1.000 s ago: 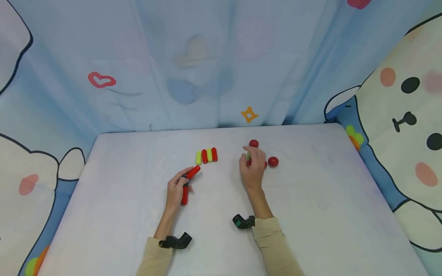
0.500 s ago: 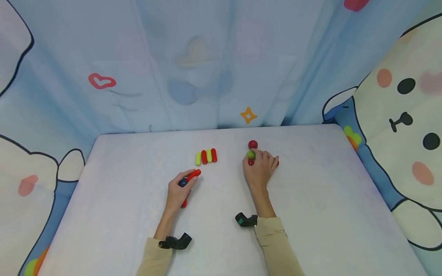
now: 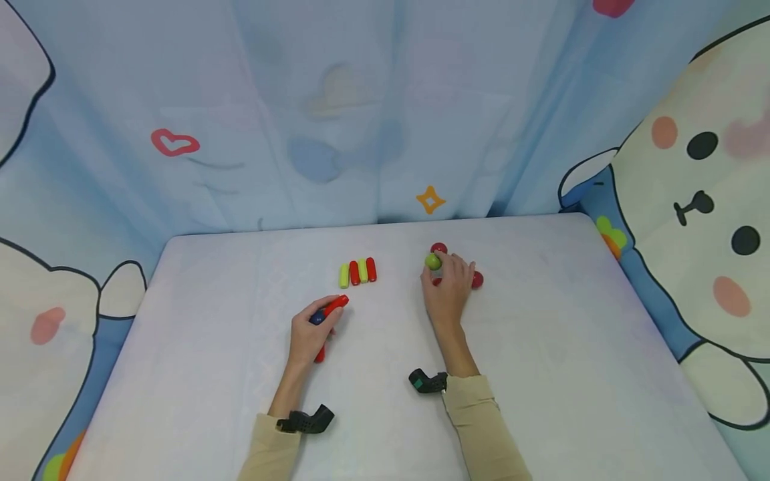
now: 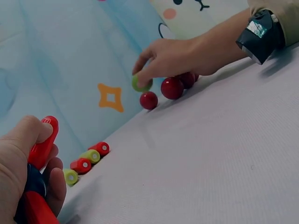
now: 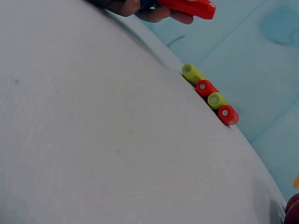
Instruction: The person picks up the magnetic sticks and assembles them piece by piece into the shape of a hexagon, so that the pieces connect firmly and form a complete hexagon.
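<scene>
My left hand [image 3: 307,339] grips a dark blue ball [image 4: 35,181] with two red rods joined to it at an angle. The upper red rod [image 3: 335,304] points up and right past the thumb; the lower red rod [image 4: 39,209] is partly covered by the hand. Over at the right, my right hand [image 3: 448,294] pinches a light green ball [image 4: 141,85] between thumb and fingers, just above a red ball [image 4: 148,100]. Several more red balls, including one red ball [image 4: 172,88], sit under and beside that hand, some partly hidden.
Between the hands, farther back, short rods lie side by side: a yellow-green rod [image 3: 344,275], a red rod [image 3: 354,272], another yellow-green rod [image 3: 363,270] and another red rod [image 3: 371,269]. A blue curtain [image 3: 337,160] hangs behind the white-covered table [image 3: 541,347].
My right hand has brought the green ball up from among the red balls, slightly away from me. My left hand has turned its hold on the rods and ball, now covering more of the lower rod.
</scene>
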Tool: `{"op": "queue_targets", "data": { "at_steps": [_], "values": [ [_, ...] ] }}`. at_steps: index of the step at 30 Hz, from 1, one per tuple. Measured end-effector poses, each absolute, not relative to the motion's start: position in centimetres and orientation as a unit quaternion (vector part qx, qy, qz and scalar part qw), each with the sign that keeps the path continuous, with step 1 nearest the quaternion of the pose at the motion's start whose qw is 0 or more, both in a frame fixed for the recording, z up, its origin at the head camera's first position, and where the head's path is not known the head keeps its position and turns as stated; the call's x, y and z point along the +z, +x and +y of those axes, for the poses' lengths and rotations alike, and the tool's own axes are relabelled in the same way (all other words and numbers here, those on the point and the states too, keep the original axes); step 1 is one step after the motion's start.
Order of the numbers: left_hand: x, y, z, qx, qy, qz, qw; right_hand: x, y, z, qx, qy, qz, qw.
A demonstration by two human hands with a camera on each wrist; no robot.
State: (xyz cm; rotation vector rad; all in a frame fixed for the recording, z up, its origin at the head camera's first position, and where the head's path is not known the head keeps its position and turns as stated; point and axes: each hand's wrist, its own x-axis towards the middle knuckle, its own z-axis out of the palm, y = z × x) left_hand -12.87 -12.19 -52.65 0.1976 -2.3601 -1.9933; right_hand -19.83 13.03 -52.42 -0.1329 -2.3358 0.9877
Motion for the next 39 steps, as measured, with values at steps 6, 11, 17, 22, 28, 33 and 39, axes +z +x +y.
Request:
{"op": "queue_targets", "data": {
  "at_steps": [6, 11, 17, 22, 28, 33, 39],
  "values": [
    [-52.6, -12.8, -12.3, -0.630, 0.067, -0.773, 0.030, -52.2, -19.5, 11.9, 0.507, 0.036, -0.805, 0.304],
    [-52.6, -13.0, -12.3, -0.621, 0.057, -0.781, 0.033, -52.0, -19.4, 11.6, 0.624, 0.031, -0.743, 0.239],
    [-52.4, -12.9, -12.2, -0.625, 0.043, -0.779, 0.031, -51.7, -19.1, 11.0, 0.731, 0.025, -0.671, 0.122],
    [-52.5, -12.9, -12.2, -0.626, 0.036, -0.778, 0.027, -51.8, -18.8, 10.0, 0.751, 0.020, -0.660, 0.028],
    [-52.6, -13.0, -12.2, -0.619, 0.035, -0.784, 0.028, -52.2, -18.4, 8.9, 0.716, 0.035, -0.695, -0.049],
    [-52.7, -13.0, -12.2, -0.618, 0.036, -0.785, 0.028, -52.3, -18.1, 8.5, 0.677, 0.048, -0.729, -0.085],
    [-52.8, -13.0, -12.3, -0.621, 0.038, -0.783, 0.023, -52.2, -17.9, 8.3, 0.664, 0.085, -0.731, -0.133]
  ]
}}
